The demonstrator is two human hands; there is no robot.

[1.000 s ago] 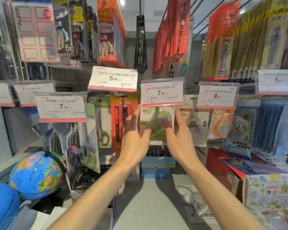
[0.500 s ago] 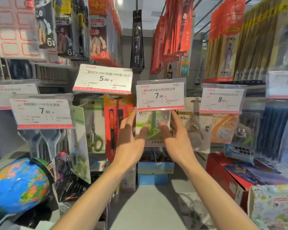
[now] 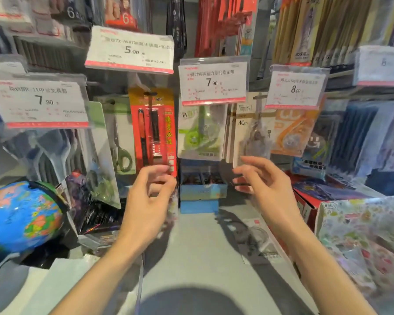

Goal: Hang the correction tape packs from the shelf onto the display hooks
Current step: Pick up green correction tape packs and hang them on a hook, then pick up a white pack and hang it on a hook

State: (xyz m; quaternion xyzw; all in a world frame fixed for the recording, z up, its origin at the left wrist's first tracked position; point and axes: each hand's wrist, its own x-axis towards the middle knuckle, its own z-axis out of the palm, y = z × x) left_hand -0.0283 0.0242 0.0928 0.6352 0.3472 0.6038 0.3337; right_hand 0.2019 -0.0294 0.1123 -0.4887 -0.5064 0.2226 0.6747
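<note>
A green correction tape pack [image 3: 199, 133] hangs from the hook behind the 7.90 price tag [image 3: 213, 81]. Both my hands are below it and apart from it. My left hand [image 3: 149, 201] hovers in front of the red pen pack [image 3: 154, 130], fingers loosely curled, holding nothing. My right hand [image 3: 266, 189] is lower right of the green pack, fingers relaxed and spread, empty. On the grey shelf [image 3: 198, 242] lies a clear correction tape pack [image 3: 257, 239], just under my right wrist.
Scissors packs [image 3: 121, 142] hang to the left, a beige 40m tape pack [image 3: 250, 130] and an orange pack [image 3: 293, 133] to the right. A globe [image 3: 21, 214] stands at the left. Blue boxes [image 3: 201, 192] sit at the shelf's back, a red box [image 3: 305, 205] and printed pouches [image 3: 362, 235] at right.
Both hands have let go of the green pack and dropped away from it; it now hangs on its hook. The camera has tilted downward.
</note>
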